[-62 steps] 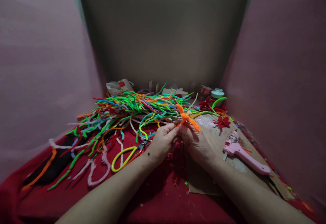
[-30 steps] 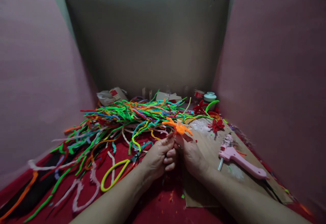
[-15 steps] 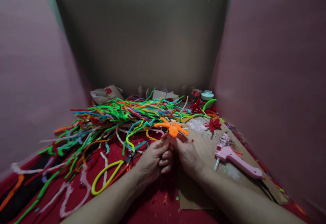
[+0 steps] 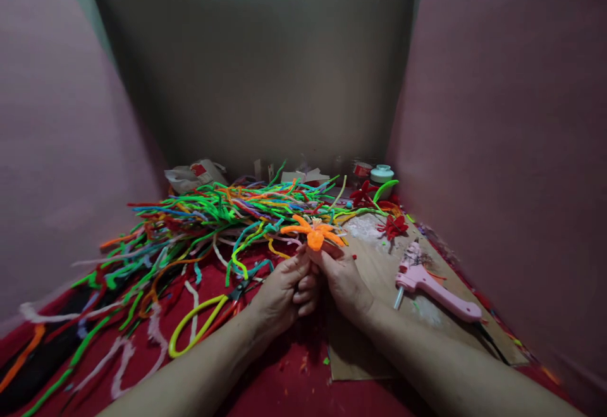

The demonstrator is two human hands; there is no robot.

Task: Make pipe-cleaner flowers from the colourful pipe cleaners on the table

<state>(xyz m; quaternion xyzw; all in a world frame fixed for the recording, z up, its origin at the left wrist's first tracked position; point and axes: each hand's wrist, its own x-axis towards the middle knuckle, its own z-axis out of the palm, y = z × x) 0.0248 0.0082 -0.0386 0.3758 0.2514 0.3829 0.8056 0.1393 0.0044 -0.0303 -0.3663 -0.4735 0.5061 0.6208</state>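
Note:
An orange pipe-cleaner flower (image 4: pixel 313 233) with several spread petals is held up just above the table. My left hand (image 4: pixel 284 293) pinches its base from the left, fingers curled. My right hand (image 4: pixel 344 281) grips the same base from the right, thumb up against the petals. Both hands touch each other under the flower. The stem is hidden inside my fingers.
A big heap of coloured pipe cleaners (image 4: pixel 213 221) covers the red cloth (image 4: pixel 294 385) to the left. Yellow-handled scissors (image 4: pixel 208 319) lie by my left wrist. A pink glue gun (image 4: pixel 434 290) rests on a cardboard sheet (image 4: pixel 379 341). Red flowers (image 4: pixel 391 226) and a small jar (image 4: pixel 382 173) are behind.
The flower has turned from an upright tilted shape to petals spread flat and facing up. My hands stayed together on it, and the view shifted slightly.

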